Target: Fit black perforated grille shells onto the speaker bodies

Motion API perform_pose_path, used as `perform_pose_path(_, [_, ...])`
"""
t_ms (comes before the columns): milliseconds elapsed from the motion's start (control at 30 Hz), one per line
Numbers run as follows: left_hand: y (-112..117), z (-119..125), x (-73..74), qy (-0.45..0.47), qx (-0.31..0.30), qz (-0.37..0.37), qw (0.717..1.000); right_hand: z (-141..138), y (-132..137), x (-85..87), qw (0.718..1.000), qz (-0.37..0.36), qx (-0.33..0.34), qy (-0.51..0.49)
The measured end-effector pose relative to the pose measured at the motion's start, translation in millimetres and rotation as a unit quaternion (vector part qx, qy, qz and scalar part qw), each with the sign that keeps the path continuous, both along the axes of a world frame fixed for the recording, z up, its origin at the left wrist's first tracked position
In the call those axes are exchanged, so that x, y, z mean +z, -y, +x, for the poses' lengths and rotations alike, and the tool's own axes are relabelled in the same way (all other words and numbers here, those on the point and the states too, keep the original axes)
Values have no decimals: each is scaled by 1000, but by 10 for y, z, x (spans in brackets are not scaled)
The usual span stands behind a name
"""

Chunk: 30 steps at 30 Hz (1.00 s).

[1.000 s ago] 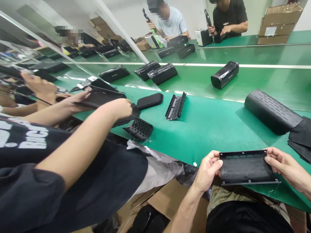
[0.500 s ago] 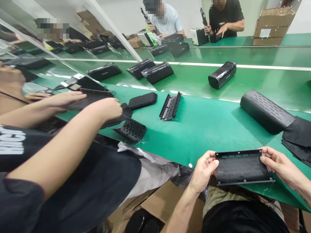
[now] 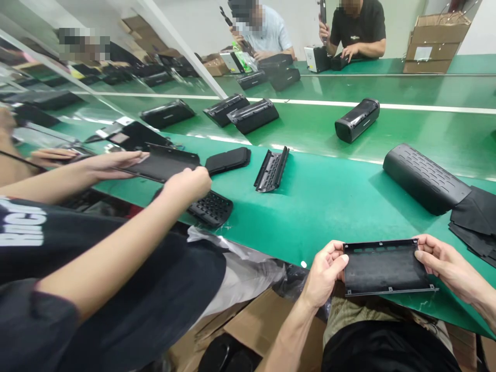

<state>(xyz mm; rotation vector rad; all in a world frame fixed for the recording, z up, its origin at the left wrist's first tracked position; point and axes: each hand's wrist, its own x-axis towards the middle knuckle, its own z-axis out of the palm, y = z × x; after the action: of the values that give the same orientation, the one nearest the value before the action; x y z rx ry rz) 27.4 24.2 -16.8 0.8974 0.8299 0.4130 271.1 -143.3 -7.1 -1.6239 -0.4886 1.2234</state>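
I hold a flat black rectangular panel with small mounting tabs over the near edge of the green table. My left hand grips its left end with curled fingers. My right hand pinches its right end. A large black perforated curved shell lies beyond my right hand, next to a stack of black fabric sheets. A black grille half-shell lies upturned in the middle of the table.
A co-worker on my left holds a black panel over a perforated grille part. Black speaker bodies ride the green conveyor behind. Two more people work at the far side. Cardboard boxes stand at the back right.
My hands and the panel have hardly moved. The co-worker on the left shifted the right hand nearer and lifted the black panel clear of the grille part.
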Motion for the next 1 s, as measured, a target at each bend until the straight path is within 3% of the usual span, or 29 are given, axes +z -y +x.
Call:
perform_pose_path(600, [-35,-19,14,14,-16,8,1000,-34,-70,69,1000,25,-8,-13])
perform_pose_path(1000, [-41,-29,-53,6,-22,22,999,-11,-57,65,1000,25,-17,-10])
